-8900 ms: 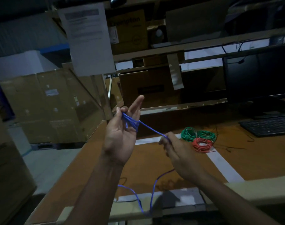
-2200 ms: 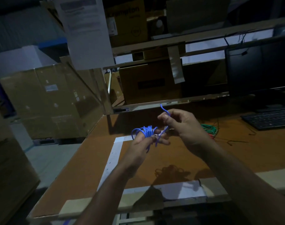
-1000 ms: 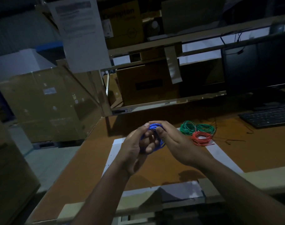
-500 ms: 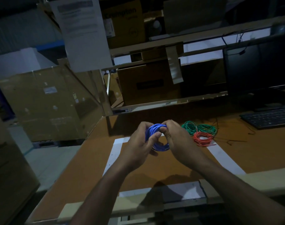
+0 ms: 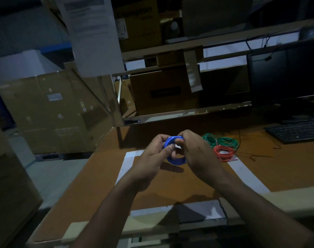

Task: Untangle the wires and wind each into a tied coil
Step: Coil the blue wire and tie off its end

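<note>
Both hands hold the blue coil (image 5: 176,159) up over the desk (image 5: 277,169); left hand (image 5: 152,158) pinches its left side, right hand (image 5: 197,158) curls round the top. Risk: grip slips before the tie sets, loops spring loose, or it drops onto green coils (image 5: 222,141) and red coil (image 5: 224,153) nearby, re-tangling

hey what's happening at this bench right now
A person is holding a blue wire coil above the brown table with both hands. The left hand and right hand each pinch the coil near its top, apparently finishing it. Further right, two green coils and a red coil already lie wound on the table, close together. A keyboard sits at the far right.
</note>
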Motion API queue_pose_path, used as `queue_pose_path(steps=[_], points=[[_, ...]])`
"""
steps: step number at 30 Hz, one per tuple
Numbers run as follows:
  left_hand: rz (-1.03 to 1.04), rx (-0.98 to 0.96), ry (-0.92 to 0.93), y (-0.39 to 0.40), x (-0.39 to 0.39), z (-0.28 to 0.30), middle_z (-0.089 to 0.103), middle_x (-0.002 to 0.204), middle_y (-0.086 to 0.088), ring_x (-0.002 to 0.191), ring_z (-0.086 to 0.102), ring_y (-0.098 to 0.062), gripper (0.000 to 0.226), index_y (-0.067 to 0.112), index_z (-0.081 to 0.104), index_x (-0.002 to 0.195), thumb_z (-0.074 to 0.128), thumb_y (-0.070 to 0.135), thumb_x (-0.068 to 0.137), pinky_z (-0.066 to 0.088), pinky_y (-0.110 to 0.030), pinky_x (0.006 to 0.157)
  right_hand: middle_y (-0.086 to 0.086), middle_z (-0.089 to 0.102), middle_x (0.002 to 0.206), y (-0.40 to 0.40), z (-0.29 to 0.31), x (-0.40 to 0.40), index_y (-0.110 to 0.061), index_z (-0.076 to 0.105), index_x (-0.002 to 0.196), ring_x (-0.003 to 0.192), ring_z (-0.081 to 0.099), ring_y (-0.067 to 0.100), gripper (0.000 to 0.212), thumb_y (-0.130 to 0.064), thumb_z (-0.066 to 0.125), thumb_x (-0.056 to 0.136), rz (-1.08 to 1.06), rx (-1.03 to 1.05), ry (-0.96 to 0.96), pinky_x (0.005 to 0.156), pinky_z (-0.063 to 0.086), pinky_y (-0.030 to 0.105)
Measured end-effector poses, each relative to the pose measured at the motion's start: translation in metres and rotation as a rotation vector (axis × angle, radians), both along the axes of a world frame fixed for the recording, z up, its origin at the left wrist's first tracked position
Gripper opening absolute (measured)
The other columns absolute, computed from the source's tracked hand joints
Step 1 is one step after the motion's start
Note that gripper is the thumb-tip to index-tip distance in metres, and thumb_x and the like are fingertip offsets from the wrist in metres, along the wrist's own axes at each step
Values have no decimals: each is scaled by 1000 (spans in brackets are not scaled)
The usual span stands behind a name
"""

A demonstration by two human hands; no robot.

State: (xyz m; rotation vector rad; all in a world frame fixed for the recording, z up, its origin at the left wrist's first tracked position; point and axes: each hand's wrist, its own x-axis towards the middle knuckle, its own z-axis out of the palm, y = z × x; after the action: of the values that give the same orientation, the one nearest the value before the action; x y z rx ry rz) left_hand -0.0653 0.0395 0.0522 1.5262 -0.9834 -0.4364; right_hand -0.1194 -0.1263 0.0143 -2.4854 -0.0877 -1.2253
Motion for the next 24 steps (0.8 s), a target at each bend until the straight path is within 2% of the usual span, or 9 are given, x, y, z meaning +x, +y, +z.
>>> queue_pose_path(steps=[2,5,8,11,14,17,21,24], points=[[-56,-72,165,-1,0,-1,64,79,5,84,69,-14,27,9,51,130,50,22,107,60,-33,69,-7,54,92,0,4,0,-15,57,104,78,52,10,9,-23,52,103,-1,10,19,62,42,22],[-72,-178,307,-3,0,-6,50,71,7,66,52,-5,35,8,54,129,53,29,100,41,-21,51,-7,57,93,2,11,-3,-18,56,105,80,54,8,27,-39,39,108,93,130,112,64,44,25],[48,-154,182,-5,-3,-10,47,72,11,61,44,-2,31,9,55,126,45,34,109,35,-16,51,-13,50,95,5,16,-9,-24,54,105,81,51,-2,39,-52,27,103,231,238,165,65,44,17],[158,-109,28,-6,-8,-11,48,72,12,60,45,0,28,14,54,121,41,36,109,37,-15,52,-5,52,102,1,17,-10,-22,59,111,88,54,4,42,-46,25,106,298,305,163,72,46,19],[164,-98,10,-5,-10,-8,47,65,18,56,41,0,21,17,52,114,41,33,109,33,-15,51,-4,56,105,-6,18,-11,-20,65,115,93,58,8,37,-38,33,108,316,386,149,76,49,20],[142,-79,1,-2,-10,-7,47,65,17,56,40,-1,18,19,51,111,42,33,109,31,-16,50,-9,59,102,-15,18,-13,-18,68,113,93,60,7,29,-32,43,107,314,356,142,75,49,18],[98,-83,1,0,-10,-9,45,67,15,56,37,-1,16,19,51,107,43,32,109,30,-16,49,-10,57,106,-18,20,-15,-25,68,106,100,58,6,24,-39,49,102,266,297,61,82,49,17],[66,-112,-2,0,-12,-10,44,69,12,57,36,-2,17,18,51,106,44,34,107,30,-16,49,-5,56,106,-16,22,-16,-28,69,104,99,58,8,21,-40,54,97,284,368,65,82,49,16]])
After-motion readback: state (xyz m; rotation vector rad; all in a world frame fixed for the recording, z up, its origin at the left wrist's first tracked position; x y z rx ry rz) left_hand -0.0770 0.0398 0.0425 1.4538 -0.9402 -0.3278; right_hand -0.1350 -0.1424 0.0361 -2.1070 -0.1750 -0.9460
